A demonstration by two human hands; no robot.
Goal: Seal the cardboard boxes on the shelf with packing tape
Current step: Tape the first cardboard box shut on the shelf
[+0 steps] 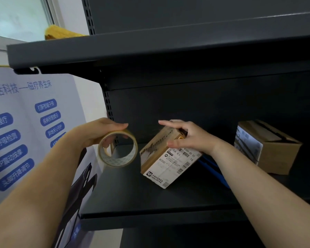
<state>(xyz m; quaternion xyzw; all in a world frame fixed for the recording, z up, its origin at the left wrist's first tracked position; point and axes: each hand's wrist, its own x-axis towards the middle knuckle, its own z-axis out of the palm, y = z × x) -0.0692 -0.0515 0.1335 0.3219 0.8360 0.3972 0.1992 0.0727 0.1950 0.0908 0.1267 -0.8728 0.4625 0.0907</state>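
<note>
A roll of clear packing tape (117, 149) is held up over the left end of the dark shelf (150, 199); my left hand (98, 130) grips it from above, fingers over the rim and thumb inside the core. A small cardboard box (166, 163) with white shipping labels stands tilted on the shelf's middle. My right hand (186, 136) rests on the box's upper right edge, forefinger and thumb stretched out straight, the other fingers bent over the top. A second, larger cardboard box (268, 149) sits at the right, apart from both hands.
An upper shelf board (150, 49) overhangs the work space close above the hands. Something blue (213, 169) lies on the shelf behind my right forearm. A poster with blue labels (25, 131) hangs left of the rack. A yellow object (61, 33) lies on the top shelf.
</note>
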